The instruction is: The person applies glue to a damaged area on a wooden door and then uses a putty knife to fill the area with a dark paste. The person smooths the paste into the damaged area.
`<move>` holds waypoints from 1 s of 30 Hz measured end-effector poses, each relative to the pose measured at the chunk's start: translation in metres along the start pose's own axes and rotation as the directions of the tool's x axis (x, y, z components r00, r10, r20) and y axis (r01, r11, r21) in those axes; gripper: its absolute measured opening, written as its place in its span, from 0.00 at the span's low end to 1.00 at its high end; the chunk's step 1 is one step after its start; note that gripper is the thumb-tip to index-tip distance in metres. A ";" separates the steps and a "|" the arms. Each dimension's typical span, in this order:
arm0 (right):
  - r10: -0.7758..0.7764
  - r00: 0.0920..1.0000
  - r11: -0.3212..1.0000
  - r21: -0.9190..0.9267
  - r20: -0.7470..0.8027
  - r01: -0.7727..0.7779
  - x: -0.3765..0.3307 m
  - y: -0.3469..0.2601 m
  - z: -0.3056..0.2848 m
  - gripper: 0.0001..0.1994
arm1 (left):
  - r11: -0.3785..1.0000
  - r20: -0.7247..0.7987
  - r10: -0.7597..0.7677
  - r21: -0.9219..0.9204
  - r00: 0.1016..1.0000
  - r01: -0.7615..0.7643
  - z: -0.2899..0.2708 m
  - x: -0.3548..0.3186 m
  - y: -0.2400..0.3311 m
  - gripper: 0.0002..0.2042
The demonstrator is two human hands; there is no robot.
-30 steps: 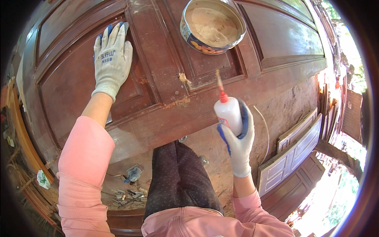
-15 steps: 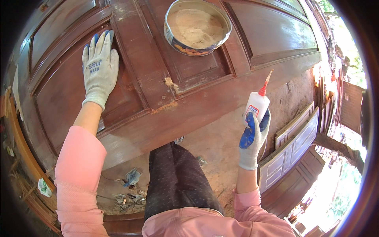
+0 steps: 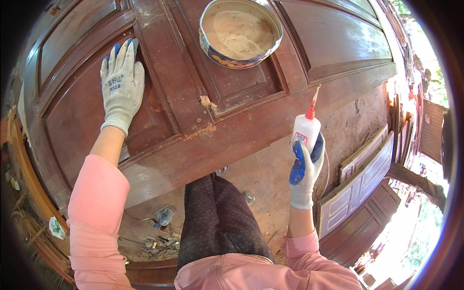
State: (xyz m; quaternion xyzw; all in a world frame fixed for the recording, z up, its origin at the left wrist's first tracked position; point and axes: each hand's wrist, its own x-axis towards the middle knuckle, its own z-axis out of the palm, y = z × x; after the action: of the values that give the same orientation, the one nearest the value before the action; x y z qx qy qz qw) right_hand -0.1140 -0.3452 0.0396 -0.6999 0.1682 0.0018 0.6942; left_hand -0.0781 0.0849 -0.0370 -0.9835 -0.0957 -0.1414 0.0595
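A dark brown panelled wooden door lies flat in front of me. My left hand, in a grey and blue work glove, rests flat with fingers spread on a recessed panel at the left. My right hand, gloved the same way, grips a white glue bottle with a red nozzle, held upright off the door's near edge, above the dirt ground. A patch of pale filler sits on a moulding joint between both hands. A round tin of tan sawdust stands on the door farther away.
Below the door edge is bare dirt ground with scraps and litter by my legs. More panelled doors lean at the right. Wooden pieces lie along the left side.
My right hand has lifted the glue bottle away from the filler patch, swung it to the right off the door and turned the nozzle up. The left hand stays flat on the panel.
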 end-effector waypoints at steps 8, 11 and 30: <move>-0.010 0.999 1.000 0.016 0.037 0.009 0.000 -0.001 0.005 0.31 | 1.000 0.012 -0.008 -0.020 1.000 0.009 0.000 -0.002 0.000 0.26; -0.034 0.999 0.999 0.033 0.021 0.033 0.002 0.001 0.007 0.31 | 1.000 0.024 -0.011 -0.020 1.000 0.011 0.001 -0.004 0.001 0.26; -0.177 0.984 0.983 0.041 -0.019 0.178 0.046 -0.005 0.016 0.26 | 0.999 0.017 -0.028 -0.039 0.999 0.029 -0.001 -0.002 0.007 0.26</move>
State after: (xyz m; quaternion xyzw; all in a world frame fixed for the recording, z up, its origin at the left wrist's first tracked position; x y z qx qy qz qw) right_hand -0.0654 -0.3404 0.0328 -0.6973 0.1104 -0.0691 0.7049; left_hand -0.0789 0.0778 -0.0374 -0.9842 -0.1073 -0.1359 0.0372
